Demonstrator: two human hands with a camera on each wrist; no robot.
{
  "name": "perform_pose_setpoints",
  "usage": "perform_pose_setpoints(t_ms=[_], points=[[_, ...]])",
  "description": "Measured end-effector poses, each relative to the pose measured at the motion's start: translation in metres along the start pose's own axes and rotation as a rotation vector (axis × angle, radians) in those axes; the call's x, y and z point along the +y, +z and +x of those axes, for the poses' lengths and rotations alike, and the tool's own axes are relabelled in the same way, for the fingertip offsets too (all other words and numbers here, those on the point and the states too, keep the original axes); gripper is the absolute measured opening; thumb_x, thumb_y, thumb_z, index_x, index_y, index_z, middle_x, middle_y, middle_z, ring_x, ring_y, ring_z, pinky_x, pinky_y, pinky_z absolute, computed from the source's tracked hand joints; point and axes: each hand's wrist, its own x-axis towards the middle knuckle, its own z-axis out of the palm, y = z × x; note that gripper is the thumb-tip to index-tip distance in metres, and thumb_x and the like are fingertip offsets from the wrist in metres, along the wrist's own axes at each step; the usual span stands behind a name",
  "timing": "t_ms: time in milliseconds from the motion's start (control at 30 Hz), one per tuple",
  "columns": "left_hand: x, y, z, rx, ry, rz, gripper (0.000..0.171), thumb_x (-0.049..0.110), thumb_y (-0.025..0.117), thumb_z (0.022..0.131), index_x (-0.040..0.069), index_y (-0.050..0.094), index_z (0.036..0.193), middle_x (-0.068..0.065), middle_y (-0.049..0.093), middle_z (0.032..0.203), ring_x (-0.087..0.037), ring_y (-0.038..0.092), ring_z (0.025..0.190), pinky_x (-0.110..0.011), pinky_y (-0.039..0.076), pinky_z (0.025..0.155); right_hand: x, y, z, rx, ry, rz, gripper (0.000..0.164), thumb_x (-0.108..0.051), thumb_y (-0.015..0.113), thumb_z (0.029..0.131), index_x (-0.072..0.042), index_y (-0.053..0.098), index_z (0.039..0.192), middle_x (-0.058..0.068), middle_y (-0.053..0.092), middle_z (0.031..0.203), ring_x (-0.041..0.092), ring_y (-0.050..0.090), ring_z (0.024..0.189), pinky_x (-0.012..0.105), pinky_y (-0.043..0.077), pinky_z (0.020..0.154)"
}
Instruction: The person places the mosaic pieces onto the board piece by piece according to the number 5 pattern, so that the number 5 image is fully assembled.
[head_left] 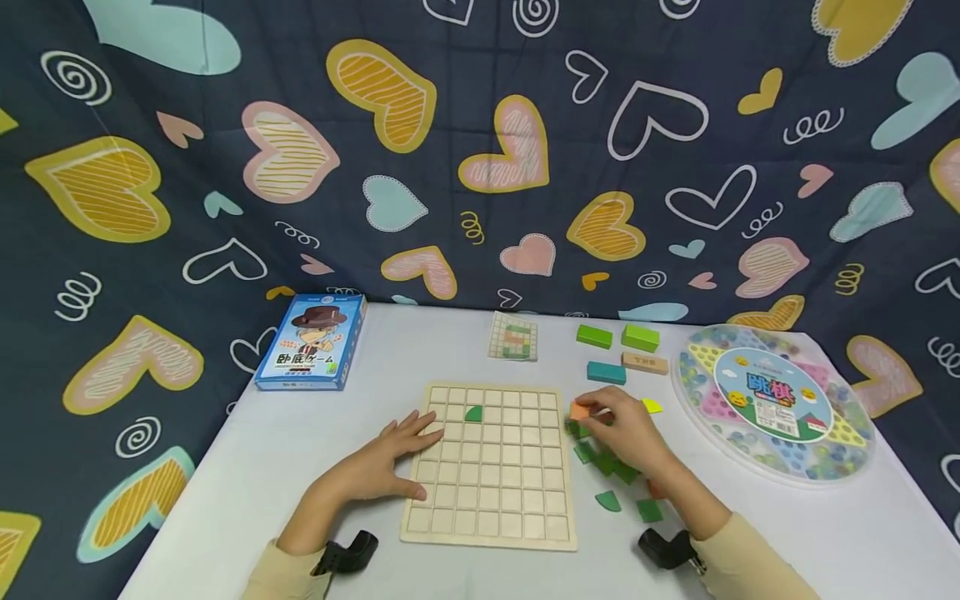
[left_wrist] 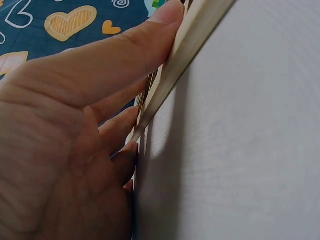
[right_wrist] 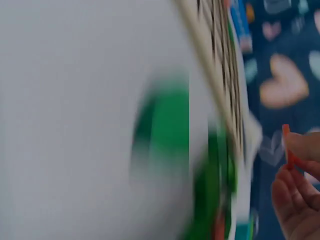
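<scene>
A square wooden grid board (head_left: 487, 543) lies on the white table, with one green quarter-circle piece (head_left: 474, 414) in a cell near its top. My left hand (head_left: 375, 467) rests along the board's left edge, fingers spread, with fingertips and thumb touching the rim. Just past the board's upper right side, my right hand (head_left: 630, 429) pinches a small orange piece (head_left: 579, 411) between thumb and fingers. In the right wrist view the orange piece (right_wrist: 288, 145) shows edge-on. Below that hand lie several green pieces (head_left: 606, 462), partly hidden by it, and a red-orange piece (head_left: 656, 490).
Behind the board lies a patterned grid card (head_left: 514, 337). Green blocks (head_left: 641, 337), a teal block (head_left: 606, 372) and a wooden block (head_left: 645, 363) sit at back right, near a yellow piece (head_left: 652, 406). A round game box (head_left: 772, 404) is far right; a blue box (head_left: 311, 342) is back left.
</scene>
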Motion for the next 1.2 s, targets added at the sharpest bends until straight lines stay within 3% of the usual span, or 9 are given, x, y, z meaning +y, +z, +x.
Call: perform_pose_setpoints(t_ms=[133, 233, 400, 567, 733, 933, 1067, 1200], points=[[0.001, 0.0, 0.003, -0.003, -0.001, -0.003, 0.085, 0.042, 0.078, 0.071, 0.012, 0.043, 0.143, -0.01, 0.02, 0.158, -0.037, 0.007, 0.146, -0.061, 0.005, 0.115, -0.033, 0.033, 0.015, -0.112, -0.067, 0.093, 0.026, -0.013, 0.071, 0.084, -0.008, 0.069, 0.109, 0.002, 0.065, 0.101, 0.014, 0.063, 0.089, 0.02, 0.055, 0.075], [0.001, 0.002, 0.006, -0.008, 0.001, 0.002, 0.085, 0.041, 0.078, 0.072, 0.012, 0.043, 0.143, -0.01, 0.021, 0.158, -0.037, 0.008, 0.146, -0.061, 0.005, 0.115, -0.052, 0.055, 0.026, -0.204, -0.087, 0.1, 0.025, -0.015, 0.07, 0.085, -0.009, 0.068, 0.108, 0.0, 0.064, 0.1, 0.011, 0.061, 0.087, 0.021, 0.054, 0.075], [0.003, 0.005, 0.01, -0.016, 0.008, 0.0, 0.085, 0.04, 0.078, 0.072, 0.012, 0.043, 0.143, -0.01, 0.021, 0.157, -0.037, 0.008, 0.146, -0.06, 0.005, 0.115, -0.063, 0.079, 0.039, -0.275, -0.132, 0.011, 0.02, -0.013, 0.07, 0.085, -0.009, 0.068, 0.104, 0.001, 0.063, 0.096, 0.01, 0.058, 0.083, 0.022, 0.051, 0.071], [0.004, 0.004, 0.012, -0.027, 0.007, 0.014, 0.085, 0.042, 0.078, 0.072, 0.013, 0.043, 0.144, -0.008, 0.021, 0.158, -0.035, 0.008, 0.146, -0.06, 0.006, 0.115, -0.066, 0.089, 0.045, -0.292, -0.155, -0.077, 0.021, -0.015, 0.071, 0.084, -0.008, 0.068, 0.104, 0.001, 0.061, 0.097, 0.01, 0.057, 0.082, 0.02, 0.05, 0.07], [0.002, 0.001, 0.012, -0.023, 0.005, 0.034, 0.085, 0.043, 0.077, 0.072, 0.014, 0.043, 0.144, -0.007, 0.021, 0.158, -0.035, 0.008, 0.146, -0.059, 0.006, 0.116, -0.07, 0.092, 0.048, -0.29, -0.177, -0.138, 0.024, -0.018, 0.071, 0.085, -0.008, 0.068, 0.106, 0.0, 0.059, 0.098, 0.008, 0.055, 0.08, 0.019, 0.05, 0.071], [-0.001, 0.001, 0.005, -0.005, -0.013, 0.029, 0.085, 0.043, 0.078, 0.071, 0.013, 0.044, 0.143, -0.009, 0.022, 0.158, -0.037, 0.009, 0.146, -0.06, 0.006, 0.115, -0.072, 0.09, 0.046, -0.291, -0.179, -0.085, 0.032, -0.023, 0.071, 0.085, -0.009, 0.067, 0.112, 0.001, 0.06, 0.102, 0.011, 0.058, 0.087, 0.024, 0.052, 0.076], [-0.002, 0.003, 0.002, 0.003, -0.011, 0.011, 0.086, 0.042, 0.078, 0.071, 0.012, 0.043, 0.143, -0.01, 0.021, 0.158, -0.037, 0.009, 0.146, -0.06, 0.005, 0.115, -0.061, 0.071, 0.033, -0.23, -0.126, 0.011, 0.033, -0.019, 0.07, 0.085, -0.008, 0.065, 0.116, 0.004, 0.062, 0.106, 0.017, 0.061, 0.096, 0.031, 0.054, 0.083], [-0.003, 0.003, 0.002, 0.005, 0.001, 0.006, 0.086, 0.042, 0.078, 0.071, 0.012, 0.043, 0.143, -0.01, 0.021, 0.158, -0.037, 0.009, 0.146, -0.06, 0.004, 0.115, -0.036, 0.037, 0.012, -0.166, -0.082, 0.077, 0.033, -0.012, 0.069, 0.085, -0.005, 0.064, 0.117, 0.008, 0.064, 0.108, 0.023, 0.062, 0.097, 0.037, 0.054, 0.084]])
